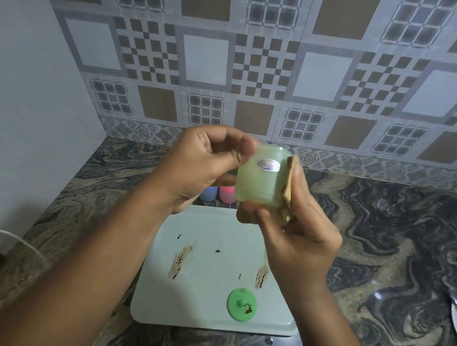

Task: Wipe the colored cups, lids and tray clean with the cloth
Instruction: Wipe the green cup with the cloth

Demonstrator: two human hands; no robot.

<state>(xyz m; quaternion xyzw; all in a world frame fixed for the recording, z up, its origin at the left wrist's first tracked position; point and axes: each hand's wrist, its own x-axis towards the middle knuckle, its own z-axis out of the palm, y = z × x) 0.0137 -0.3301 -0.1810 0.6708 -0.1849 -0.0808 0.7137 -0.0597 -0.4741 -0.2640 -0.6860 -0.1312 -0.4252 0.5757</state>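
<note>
So the pale green cup (258, 181) is held up over the tray's (208, 254) far end: milky, see-through plastic with a small oval sticker on its side. The left hand (202, 170) pinches its top end, and the right hand (300, 230) grips a brownish cloth (288, 189) pressed to the cup's side. The tray has brown smears. A green lid (241, 303) with a brown blob sits near its front edge, and a blue cup (209, 194) and pink cup (226, 193) peek out behind it.

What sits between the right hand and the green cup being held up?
The head view shows the folded brown cloth there: the right hand presses it against the green cup, which the left hand grips.
</note>
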